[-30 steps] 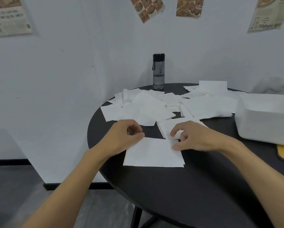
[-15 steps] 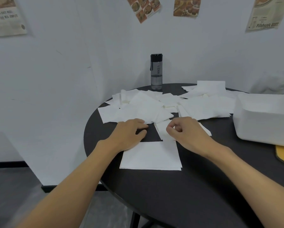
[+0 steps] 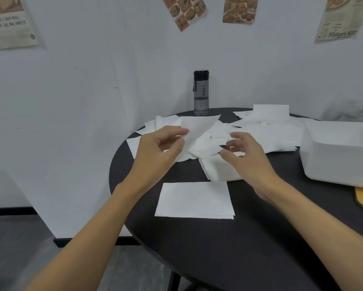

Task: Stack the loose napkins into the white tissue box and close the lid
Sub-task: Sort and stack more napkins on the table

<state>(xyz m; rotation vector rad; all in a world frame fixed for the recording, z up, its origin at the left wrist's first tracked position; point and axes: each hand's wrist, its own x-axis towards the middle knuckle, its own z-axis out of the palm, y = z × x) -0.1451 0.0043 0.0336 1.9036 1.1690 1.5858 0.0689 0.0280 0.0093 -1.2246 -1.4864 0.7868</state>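
- With the left hand (image 3: 159,150), pinches one napkin (image 3: 197,128) by its edge, raised just beyond the neat stack (image 3: 194,199).
- With the right hand (image 3: 243,158), hovers loose-fingered, holding nothing, beyond the stack's right corner.
- Right of the stack, well apart: white tissue box (image 3: 340,152).
- Beyond the stack: loose napkins (image 3: 266,133), scattered and overlapping.
- Farthest beyond the stack: dark bottle (image 3: 201,93), upright.

Newspaper-style poster (image 3: 342,17), wall, upper right: "Pillsbury's BEST" legible in dark print near its lower edge; the smaller print above it is too blurred to read. Poster (image 3: 8,22), upper left: two lines of capitals, not legible. Dark bottle (image 3: 201,93) at the table's far edge: short vertical lettering, unreadable.
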